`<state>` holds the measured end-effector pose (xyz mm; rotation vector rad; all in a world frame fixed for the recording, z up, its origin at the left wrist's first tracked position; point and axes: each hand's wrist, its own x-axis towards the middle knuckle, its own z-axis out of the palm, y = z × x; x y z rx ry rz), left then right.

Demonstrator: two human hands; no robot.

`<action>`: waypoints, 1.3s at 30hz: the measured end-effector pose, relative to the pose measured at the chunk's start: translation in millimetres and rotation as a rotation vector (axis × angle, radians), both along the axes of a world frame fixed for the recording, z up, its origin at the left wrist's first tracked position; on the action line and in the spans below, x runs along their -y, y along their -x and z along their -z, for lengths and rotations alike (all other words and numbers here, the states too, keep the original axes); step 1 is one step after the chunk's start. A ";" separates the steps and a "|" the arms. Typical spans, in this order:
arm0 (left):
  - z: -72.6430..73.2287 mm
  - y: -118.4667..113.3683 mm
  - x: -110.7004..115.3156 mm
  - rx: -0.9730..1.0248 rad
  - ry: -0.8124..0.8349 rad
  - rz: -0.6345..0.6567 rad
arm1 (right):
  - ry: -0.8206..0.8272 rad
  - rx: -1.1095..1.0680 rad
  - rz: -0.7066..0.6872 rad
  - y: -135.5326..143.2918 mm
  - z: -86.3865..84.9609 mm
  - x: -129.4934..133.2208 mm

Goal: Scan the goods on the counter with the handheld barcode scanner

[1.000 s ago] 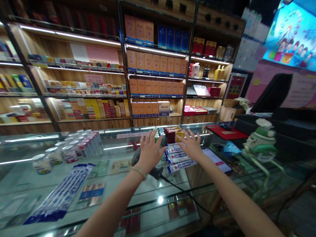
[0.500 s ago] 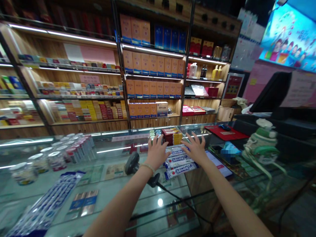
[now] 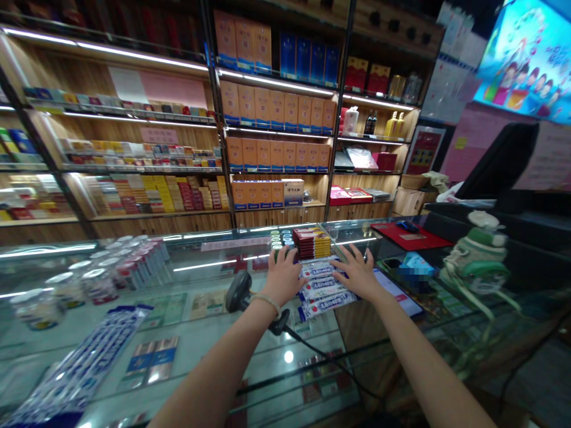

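Note:
Several white and blue wrapped snack sticks (image 3: 322,288) lie in a stack of rows on the glass counter, between my hands. My left hand (image 3: 284,274) is at their left end, fingers spread, wearing a thin bracelet at the wrist. At their right end is my right hand (image 3: 358,274), its fingers apart too. Whether the fingertips touch the wrappers I cannot tell. Just beyond stand stacked red and yellow packs (image 3: 312,242) and small green and blue round-topped items (image 3: 282,239). A dark barcode scanner (image 3: 241,292) lies beside my left wrist, partly hidden by the forearm.
Glass counter (image 3: 196,345) with goods inside. To the left are jars (image 3: 96,285) and a long row of blue and white packets (image 3: 96,356). To the right are a tablet (image 3: 399,291), a red mat (image 3: 410,236) and a green bottle (image 3: 477,255). The scanner cable (image 3: 321,356) runs toward me.
Both hands have lowered slightly around the snack sticks, the right one with its fingers a little less raised. The camera view has shifted a little. The sticks lie in about the same place.

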<state>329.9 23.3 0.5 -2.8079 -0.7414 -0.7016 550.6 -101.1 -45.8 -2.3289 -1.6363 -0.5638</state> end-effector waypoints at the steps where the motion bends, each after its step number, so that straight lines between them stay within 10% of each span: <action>1: 0.2 -0.3 0.0 -0.001 0.004 0.002 | 0.000 -0.003 0.000 0.1 0.2 -0.1; 23: -15.6 4.7 -2.3 0.009 0.019 0.022 | -0.187 0.024 -0.127 3.4 -26.5 -0.4; 39: -60.6 114.2 -60.3 0.164 0.032 -0.212 | -0.328 0.002 -0.281 99.0 -73.1 -70.1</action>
